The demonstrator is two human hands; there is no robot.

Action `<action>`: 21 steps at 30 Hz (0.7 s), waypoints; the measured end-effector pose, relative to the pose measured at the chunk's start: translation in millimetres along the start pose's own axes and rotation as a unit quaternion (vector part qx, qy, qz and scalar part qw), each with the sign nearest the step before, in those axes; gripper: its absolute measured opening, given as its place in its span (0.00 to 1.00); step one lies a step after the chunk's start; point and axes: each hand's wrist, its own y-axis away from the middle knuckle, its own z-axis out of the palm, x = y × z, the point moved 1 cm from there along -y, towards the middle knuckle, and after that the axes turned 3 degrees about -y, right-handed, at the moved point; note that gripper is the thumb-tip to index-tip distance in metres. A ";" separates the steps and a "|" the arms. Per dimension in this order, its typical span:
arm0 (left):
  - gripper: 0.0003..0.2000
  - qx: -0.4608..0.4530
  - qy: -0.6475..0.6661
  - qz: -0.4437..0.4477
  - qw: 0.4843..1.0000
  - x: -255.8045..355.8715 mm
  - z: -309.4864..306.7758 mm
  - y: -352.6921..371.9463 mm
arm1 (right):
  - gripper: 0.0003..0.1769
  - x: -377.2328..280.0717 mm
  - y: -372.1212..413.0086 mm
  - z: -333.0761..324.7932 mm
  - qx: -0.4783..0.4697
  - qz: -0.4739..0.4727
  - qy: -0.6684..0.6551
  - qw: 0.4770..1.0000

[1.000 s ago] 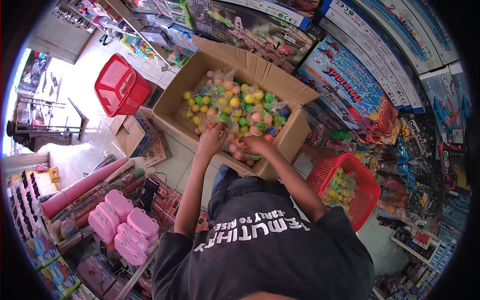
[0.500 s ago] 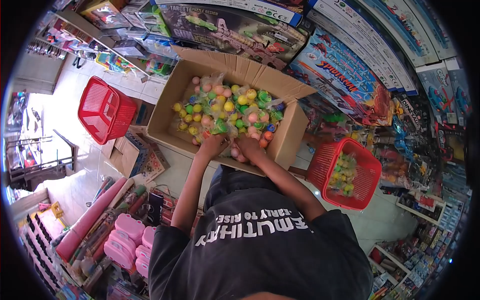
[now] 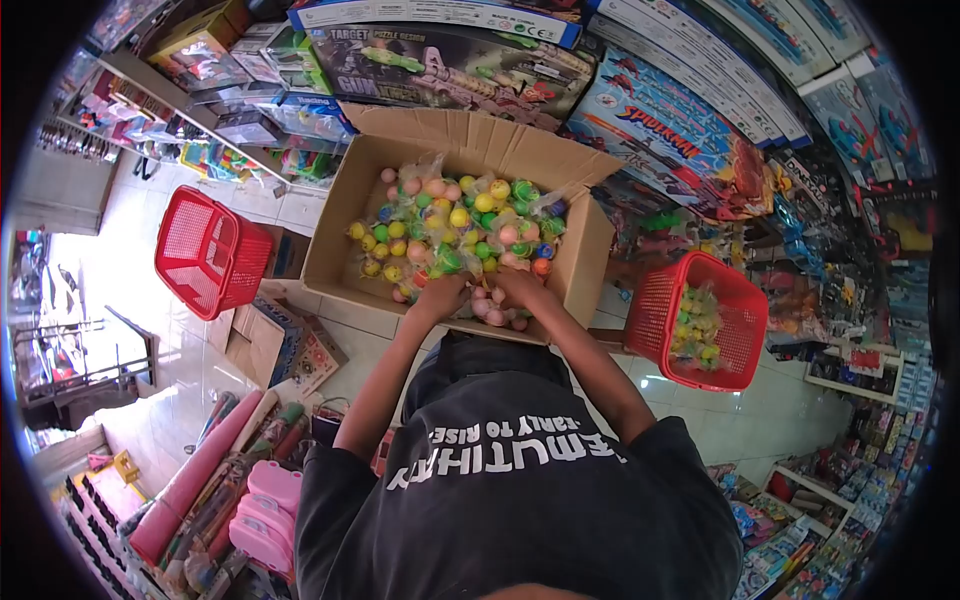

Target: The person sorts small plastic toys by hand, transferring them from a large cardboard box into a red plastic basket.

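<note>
An open cardboard box (image 3: 338,222) is in front of me, holding small colourful balls in clear plastic bags (image 3: 460,215). At its near side, my left hand (image 3: 443,297) has its fingers closed by the top of a clear bag of pale pink balls (image 3: 490,307). My right hand (image 3: 520,289) is opposite, its fingers pinched at the same bag's top. The pink balls hang or rest between and just below both hands; the fingertips are partly hidden.
A red plastic basket (image 3: 190,240) stands left of the box. Another red basket (image 3: 745,325) on the right contains bagged yellow and green balls (image 3: 697,325). Boxed toys (image 3: 450,75) are stacked behind. Pink cases (image 3: 265,520) and long rolls (image 3: 190,480) lie at the lower left.
Both hands stay at the box's near side, fingers shifting slightly around the bag top. More of the pink balls shows between them. The whole view has turned a little.
</note>
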 end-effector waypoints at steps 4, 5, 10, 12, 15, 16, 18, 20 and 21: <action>0.13 0.011 0.012 0.036 0.999 0.5 0.0 -0.9 | 0.29 11.9 7.3 -18.4 -0.021 0.028 -0.041 0.999; 0.15 -0.027 0.020 0.020 0.999 0.1 -0.6 -2.0 | 0.29 13.3 10.2 -22.7 -0.023 0.042 -0.090 0.995; 0.22 -0.083 0.095 0.035 0.991 11.5 -5.8 0.5 | 0.25 11.7 19.4 -39.7 0.008 0.048 -0.220 0.974; 0.26 -0.071 0.158 0.105 0.979 16.3 -7.4 0.9 | 0.22 10.1 19.0 -43.1 0.050 0.027 -0.284 0.957; 0.31 -0.001 0.185 0.173 0.967 7.3 2.6 -7.2 | 0.22 -8.0 27.0 -58.0 0.028 0.071 -0.391 0.917; 0.31 0.001 0.184 0.173 0.968 21.6 -12.7 -0.7 | 0.22 -10.4 26.0 -59.9 0.028 0.069 -0.390 0.918; 0.31 -0.092 0.109 0.020 0.990 43.2 -37.3 11.6 | 0.20 -12.9 25.5 -60.0 0.014 0.095 -0.485 0.869; 0.28 -0.042 0.170 0.053 0.983 18.0 -17.0 0.9 | 0.19 -15.2 22.0 -56.2 0.026 0.108 -0.522 0.846; 0.26 0.009 0.229 0.085 0.970 17.9 -17.4 1.3 | 0.18 -15.2 19.4 -52.6 0.038 0.120 -0.557 0.821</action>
